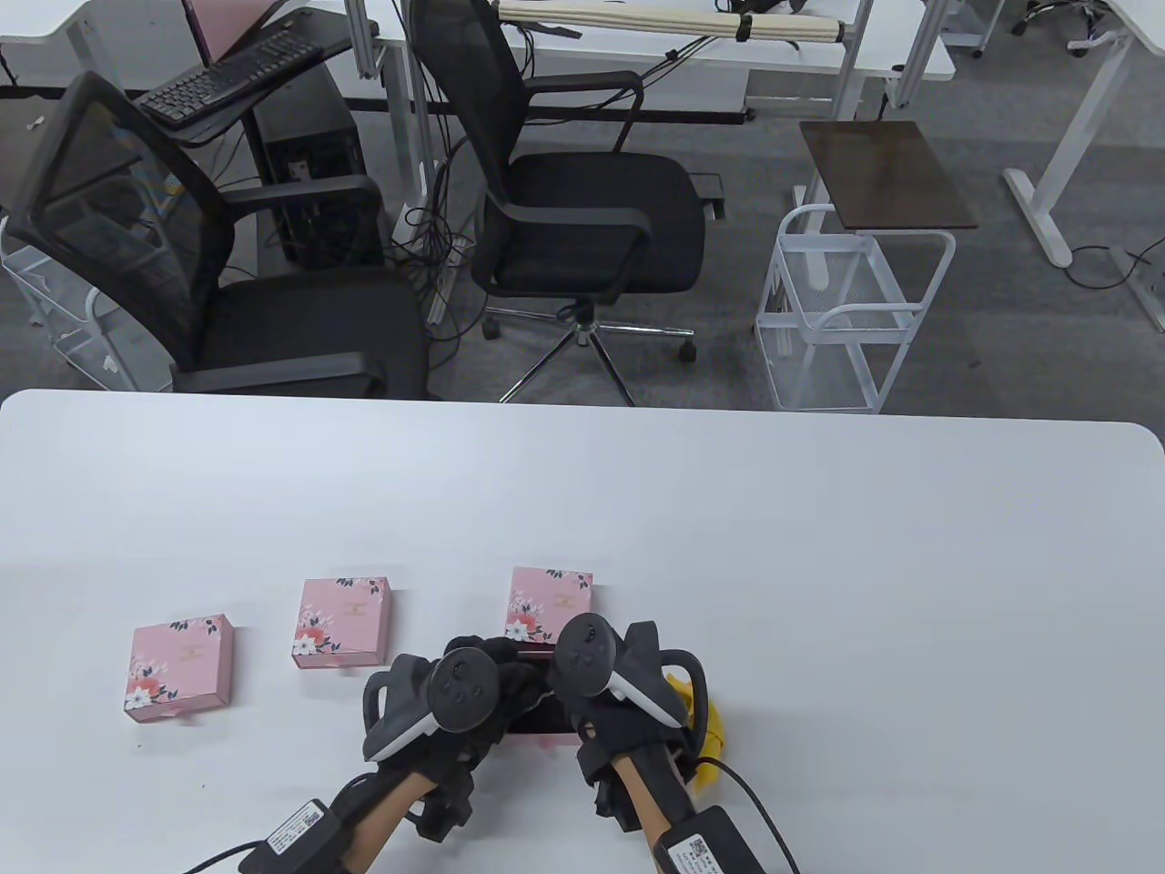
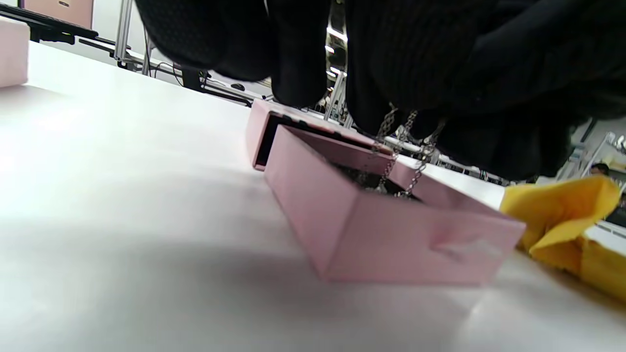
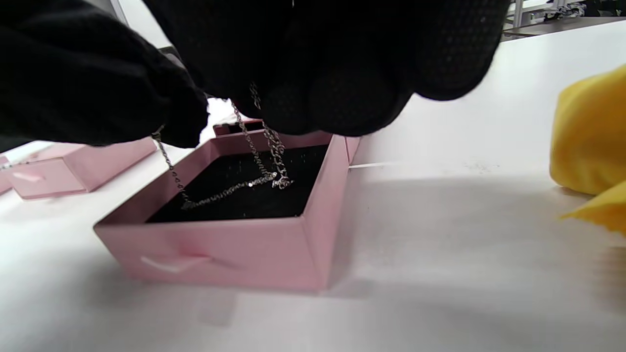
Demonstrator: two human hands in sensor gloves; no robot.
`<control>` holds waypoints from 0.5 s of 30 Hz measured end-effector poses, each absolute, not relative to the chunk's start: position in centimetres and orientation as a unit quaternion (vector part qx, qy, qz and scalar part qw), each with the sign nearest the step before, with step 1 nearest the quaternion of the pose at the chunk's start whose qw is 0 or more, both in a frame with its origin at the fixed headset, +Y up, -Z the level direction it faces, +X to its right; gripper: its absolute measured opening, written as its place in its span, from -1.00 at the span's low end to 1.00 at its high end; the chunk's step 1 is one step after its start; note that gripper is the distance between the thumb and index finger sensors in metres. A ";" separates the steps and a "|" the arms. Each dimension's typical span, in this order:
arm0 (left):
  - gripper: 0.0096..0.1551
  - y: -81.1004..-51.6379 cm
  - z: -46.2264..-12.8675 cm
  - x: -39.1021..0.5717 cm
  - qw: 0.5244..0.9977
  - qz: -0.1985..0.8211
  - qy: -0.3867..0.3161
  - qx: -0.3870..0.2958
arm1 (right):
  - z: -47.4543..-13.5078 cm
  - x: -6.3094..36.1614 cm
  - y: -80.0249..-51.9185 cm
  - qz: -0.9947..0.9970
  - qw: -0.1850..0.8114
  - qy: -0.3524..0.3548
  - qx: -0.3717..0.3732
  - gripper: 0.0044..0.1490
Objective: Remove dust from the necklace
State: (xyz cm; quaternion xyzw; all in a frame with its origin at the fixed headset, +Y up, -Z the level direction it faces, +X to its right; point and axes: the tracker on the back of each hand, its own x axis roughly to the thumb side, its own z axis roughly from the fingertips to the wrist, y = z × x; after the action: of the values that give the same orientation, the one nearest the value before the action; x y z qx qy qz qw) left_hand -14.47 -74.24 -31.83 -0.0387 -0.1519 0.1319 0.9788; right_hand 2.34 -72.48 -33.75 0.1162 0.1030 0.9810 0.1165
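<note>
A thin silver necklace (image 3: 264,146) hangs from both gloved hands over the open pink drawer (image 3: 220,249) of a jewellery box. Part of the chain still lies on the drawer's black lining (image 3: 234,195). My left hand (image 3: 171,124) pinches one strand at the left. My right hand (image 3: 274,107) pinches the other strands above the drawer's middle. In the left wrist view the chain (image 2: 401,146) dangles from the fingers into the drawer (image 2: 391,234). In the table view both hands (image 1: 473,678) (image 1: 592,665) cover the drawer, in front of its flowered sleeve (image 1: 551,605).
A yellow cloth (image 1: 703,719) lies crumpled on the table just right of my right hand, also in the right wrist view (image 3: 592,142). Two more closed pink flowered boxes (image 1: 343,621) (image 1: 179,666) lie to the left. Office chairs stand beyond the table's far edge.
</note>
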 end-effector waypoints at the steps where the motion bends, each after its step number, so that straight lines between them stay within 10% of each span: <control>1: -0.61 -74.3 -31.8 -14.4 0.979 0.125 -0.154 -0.042 | -33.7 2.2 -72.5 0.981 0.111 0.104 0.117 -0.55; 15: -0.44 -74.2 -33.0 -16.4 0.975 0.181 -0.126 -0.021 | -32.0 2.1 -70.6 0.984 0.094 0.076 0.128 -0.45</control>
State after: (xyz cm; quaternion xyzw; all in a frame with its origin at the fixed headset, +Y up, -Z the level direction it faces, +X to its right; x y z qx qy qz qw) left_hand -16.41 -74.24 -32.98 -0.0213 -0.1264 0.1814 0.9750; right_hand 2.12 -70.62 -32.02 0.1277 0.0764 0.9844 0.0941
